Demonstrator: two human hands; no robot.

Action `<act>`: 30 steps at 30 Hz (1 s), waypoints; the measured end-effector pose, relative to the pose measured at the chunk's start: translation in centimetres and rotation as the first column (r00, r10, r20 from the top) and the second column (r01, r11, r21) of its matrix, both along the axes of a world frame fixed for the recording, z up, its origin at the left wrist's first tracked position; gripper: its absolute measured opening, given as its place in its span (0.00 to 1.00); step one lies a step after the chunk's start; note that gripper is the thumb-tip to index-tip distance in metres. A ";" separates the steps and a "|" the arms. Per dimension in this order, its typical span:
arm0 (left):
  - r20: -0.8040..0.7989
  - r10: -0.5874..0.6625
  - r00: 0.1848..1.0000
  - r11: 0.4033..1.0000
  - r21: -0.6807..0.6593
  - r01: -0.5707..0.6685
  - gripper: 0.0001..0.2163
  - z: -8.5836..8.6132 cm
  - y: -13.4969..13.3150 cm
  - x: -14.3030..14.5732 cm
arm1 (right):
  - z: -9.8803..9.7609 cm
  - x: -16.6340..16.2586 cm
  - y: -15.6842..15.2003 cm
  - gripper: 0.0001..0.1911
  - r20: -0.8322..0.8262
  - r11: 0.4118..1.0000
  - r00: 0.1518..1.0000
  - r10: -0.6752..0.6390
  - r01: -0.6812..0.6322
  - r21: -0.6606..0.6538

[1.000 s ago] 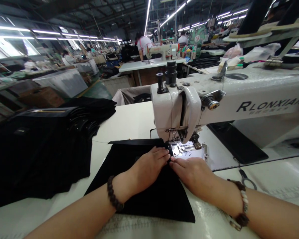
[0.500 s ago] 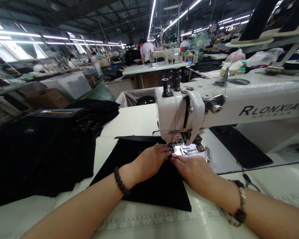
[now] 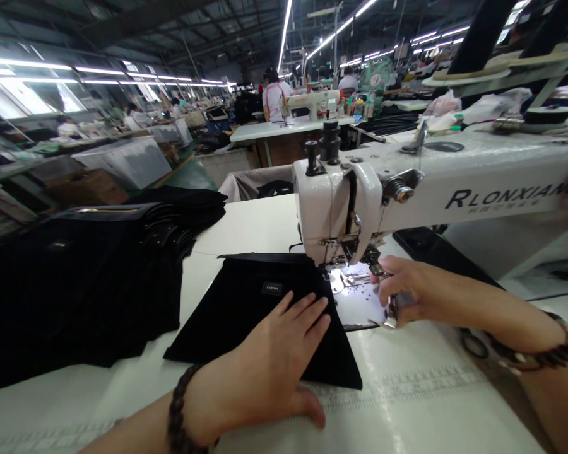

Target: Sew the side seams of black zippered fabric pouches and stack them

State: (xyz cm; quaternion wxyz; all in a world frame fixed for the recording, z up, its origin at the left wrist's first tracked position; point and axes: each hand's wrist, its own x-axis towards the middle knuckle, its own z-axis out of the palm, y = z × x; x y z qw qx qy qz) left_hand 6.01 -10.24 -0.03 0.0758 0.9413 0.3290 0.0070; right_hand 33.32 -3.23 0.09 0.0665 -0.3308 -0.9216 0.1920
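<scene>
My left hand (image 3: 269, 353) lies flat on a black fabric piece (image 3: 218, 315), fingers spread, with the thumb over the white table. A small dark label (image 3: 272, 288) with light lettering shows on the fabric above my fingertips. The piece's right edge runs beside the needle area of a white sewing machine (image 3: 341, 208). To the right of the needle, my right hand (image 3: 402, 287) has its fingers curled around a metal guide (image 3: 390, 311) by the lit needle plate (image 3: 357, 296). The exact grip is partly hidden.
A stack of black fabric pieces (image 3: 85, 277) covers the table's left side. Scissors (image 3: 474, 343) lie partly under my right forearm. Ruler markings (image 3: 383, 388) run along the table front. Beyond stand another sewing machine (image 3: 312, 104) and a person (image 3: 274, 98).
My right hand has left the fabric edge and moved right to the metal guide. My left hand has slid back toward me and flattened out, uncovering the label.
</scene>
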 end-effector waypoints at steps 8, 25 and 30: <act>0.273 -0.023 0.962 0.998 -0.049 0.038 0.15 0.2 -0.1 -0.1 | -2.2 -4.6 -0.7 0.07 -0.039 0.915 0.975 -0.219 0.219 0.339; 0.528 0.845 -0.083 0.458 -0.795 -0.398 0.08 -0.2 2.8 -0.8 | -1.9 -4.4 -5.5 0.09 0.063 0.789 0.968 0.243 -0.235 0.568; 0.540 0.841 -0.034 0.498 -0.797 -0.342 0.09 -0.2 2.6 -1.0 | -2.1 -5.3 -6.5 0.09 -0.062 0.790 0.967 0.248 -0.165 0.591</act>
